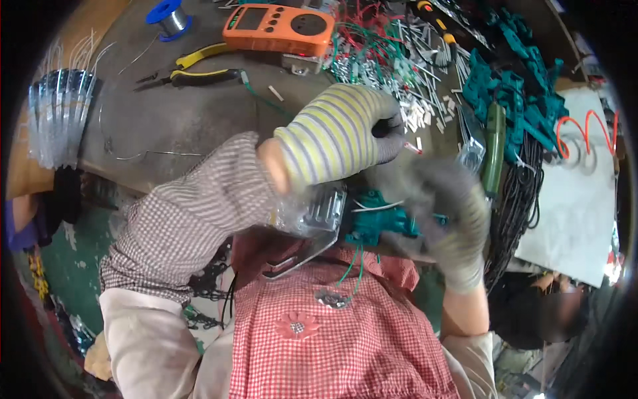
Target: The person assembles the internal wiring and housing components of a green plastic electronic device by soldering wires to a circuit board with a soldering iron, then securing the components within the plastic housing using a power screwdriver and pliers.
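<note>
My left hand (pixel 335 136), in a yellow and grey striped glove, reaches over the bench edge with its fingers curled into a pinch. What it pinches, if anything, is hidden. A small white and red piece (pixel 413 147) shows just beside its fingertips. My right hand (pixel 455 219), gloved too, is smeared by motion; its fingers cannot be made out. Between my hands and nearer my body lies a teal plastic housing (pixel 375 223), with a white wire across it and green wires hanging down. A clear and metallic part (pixel 316 216) adjoins it on the left, below my left wrist.
An orange multimeter (pixel 279 28), yellow-black pliers (pixel 203 66) and a blue solder spool (pixel 169 20) sit at the back. Loose wires and small white sleeves (pixel 422 110) spread behind my hands. Teal housings (pixel 508 100), a green-handled tool (pixel 493 149) and black cables (pixel 518 199) lie right.
</note>
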`<state>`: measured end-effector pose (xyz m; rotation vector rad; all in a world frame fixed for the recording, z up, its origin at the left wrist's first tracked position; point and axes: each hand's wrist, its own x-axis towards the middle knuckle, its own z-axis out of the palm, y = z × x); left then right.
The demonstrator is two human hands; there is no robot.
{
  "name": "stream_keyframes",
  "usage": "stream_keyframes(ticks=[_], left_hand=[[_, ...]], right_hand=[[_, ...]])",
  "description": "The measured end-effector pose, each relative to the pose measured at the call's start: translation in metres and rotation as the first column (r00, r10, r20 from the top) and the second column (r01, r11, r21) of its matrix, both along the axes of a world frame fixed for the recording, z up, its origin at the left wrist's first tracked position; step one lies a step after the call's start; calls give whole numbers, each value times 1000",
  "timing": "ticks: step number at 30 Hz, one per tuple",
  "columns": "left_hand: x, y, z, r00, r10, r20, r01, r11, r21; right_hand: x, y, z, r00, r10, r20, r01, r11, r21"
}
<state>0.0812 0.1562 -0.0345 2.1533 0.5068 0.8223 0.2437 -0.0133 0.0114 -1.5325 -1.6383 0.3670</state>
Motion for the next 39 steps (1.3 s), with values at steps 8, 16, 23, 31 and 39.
stream_keyframes(ticks=[8,16,23,31,39], left_hand=[[-49,-41,46,991,-46,-129,-2,936,-353],[-128,-51,56,876,-419,-239,374,903,-211],[-59,-103,43,922,-3,-387,135,940,314],[-85,-78,42,961,-116,-252,134,990,54],[-105,-75,-1,961,-208,183,244,948,-204]], right_hand=[[16,19,12,834,118,539,-252,951,181],[42,-47,-9,929,-81,-362,17,984,-177],[0,-49,-22,984,147,96,-122,966,-227],[-7,-41,-26,910,294,291,-217,939,-268],[-13,-33,-33,975,203,88,-168,938,-302]])
